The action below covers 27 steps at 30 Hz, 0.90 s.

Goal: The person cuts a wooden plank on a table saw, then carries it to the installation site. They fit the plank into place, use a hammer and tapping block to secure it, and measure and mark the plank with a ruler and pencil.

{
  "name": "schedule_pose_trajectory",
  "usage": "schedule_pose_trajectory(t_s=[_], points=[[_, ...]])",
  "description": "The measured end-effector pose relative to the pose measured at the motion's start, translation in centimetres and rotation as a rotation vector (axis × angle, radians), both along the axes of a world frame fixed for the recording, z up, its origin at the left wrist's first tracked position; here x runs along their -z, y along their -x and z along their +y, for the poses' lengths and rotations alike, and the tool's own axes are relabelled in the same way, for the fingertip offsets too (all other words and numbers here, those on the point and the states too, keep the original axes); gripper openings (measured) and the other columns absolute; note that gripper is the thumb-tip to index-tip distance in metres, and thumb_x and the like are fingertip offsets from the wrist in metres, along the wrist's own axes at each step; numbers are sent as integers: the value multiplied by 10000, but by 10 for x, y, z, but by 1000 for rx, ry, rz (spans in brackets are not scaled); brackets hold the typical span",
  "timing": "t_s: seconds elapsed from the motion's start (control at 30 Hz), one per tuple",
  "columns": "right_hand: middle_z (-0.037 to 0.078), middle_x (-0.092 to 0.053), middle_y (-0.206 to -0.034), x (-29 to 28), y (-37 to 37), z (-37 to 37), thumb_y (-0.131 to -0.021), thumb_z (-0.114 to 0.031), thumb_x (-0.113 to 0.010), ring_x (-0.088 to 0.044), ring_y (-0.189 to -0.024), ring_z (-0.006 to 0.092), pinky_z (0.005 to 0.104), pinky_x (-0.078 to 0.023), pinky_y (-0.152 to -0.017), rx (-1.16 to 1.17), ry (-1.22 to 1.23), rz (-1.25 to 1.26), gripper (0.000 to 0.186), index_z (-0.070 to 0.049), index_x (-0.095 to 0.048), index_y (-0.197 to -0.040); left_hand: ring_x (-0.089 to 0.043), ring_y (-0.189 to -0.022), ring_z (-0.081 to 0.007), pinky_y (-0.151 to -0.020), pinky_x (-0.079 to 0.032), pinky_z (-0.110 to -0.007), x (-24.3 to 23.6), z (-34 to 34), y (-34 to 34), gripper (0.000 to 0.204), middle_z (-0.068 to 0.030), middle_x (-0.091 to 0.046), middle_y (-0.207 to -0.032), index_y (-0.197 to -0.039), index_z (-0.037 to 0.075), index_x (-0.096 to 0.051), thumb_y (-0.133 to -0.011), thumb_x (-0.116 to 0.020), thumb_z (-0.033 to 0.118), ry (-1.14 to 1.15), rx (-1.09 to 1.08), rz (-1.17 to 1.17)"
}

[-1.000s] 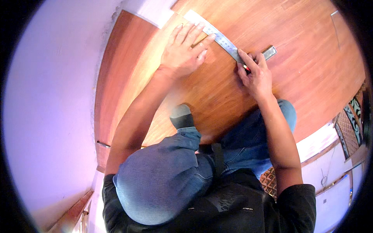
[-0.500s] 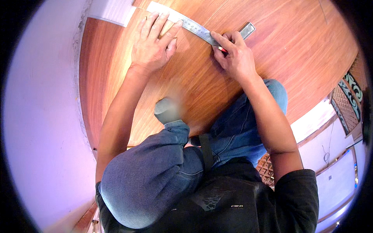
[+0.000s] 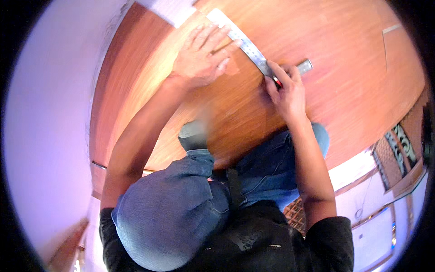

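A steel try square lies on a wood-grain board, its marked blade running up and left from the stock. My right hand is closed around the corner where blade and stock meet; the stock's end sticks out past the fingers. Between thumb and forefinger shows a small red and black thing, perhaps a pencil, mostly hidden by the hand. My left hand lies flat on the board with fingers spread, its fingertips at the blade's near edge.
A white wall rises along the board's left side. My bent leg in blue jeans and a grey-socked foot rest between my arms. A pale sheet sits at the far left; carved, patterned panels stand at the right.
The whole view has tilted and shifted, so both hands and the square appear lower and farther right. Both hands keep about the same places along the square.
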State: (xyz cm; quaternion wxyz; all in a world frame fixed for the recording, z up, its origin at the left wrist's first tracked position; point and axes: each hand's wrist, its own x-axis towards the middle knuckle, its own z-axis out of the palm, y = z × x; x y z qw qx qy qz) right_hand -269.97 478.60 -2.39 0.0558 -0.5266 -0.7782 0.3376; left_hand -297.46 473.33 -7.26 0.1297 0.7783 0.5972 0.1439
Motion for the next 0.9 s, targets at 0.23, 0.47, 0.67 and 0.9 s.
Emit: schedule_pose_trajectory(t_s=[0.23,0.47,0.67,0.9], points=[[229,-688,-1007,-28,59,67,-1066,-244,-614,-685,-934,371,440,-563,-869,-67,290,209,285,-36,-708,-1237,-368,-1547,-288,-1260,-309,-517,-1,-1,4,753,-55,-432,-1660,-1510,310,-583,-794,-814,319,61,18,-55],[260,-722,-1194,-18,142,119,-1096,-222,-555,-674,-1175,479,501,-548,-931,-399,362,24,283,-26,-657,-1273,-356,-1560,-238,-1303,-252,-495,4,-7,1,741,-46,-465,-1632,-1493,316,-606,-782,-816,308,38,-33,-107],[155,-757,-1037,5,132,144,-1050,-154,-662,-735,-978,218,358,-576,-841,-498,487,250,312,-37,-636,-1338,-379,-1548,-232,-1303,-265,-478,-5,-3,1,734,-50,-493,-1609,-1471,301,-625,-765,-827,301,35,-43,-117],[45,-753,-933,10,147,143,-1057,-234,-688,-647,-850,103,281,-546,-776,-366,549,461,253,-14,-757,-1161,-433,-1517,-234,-1275,-326,-466,-7,-4,1,719,-47,-511,-1604,-1430,272,-655,-734,-836,262,7,-71,-161]])
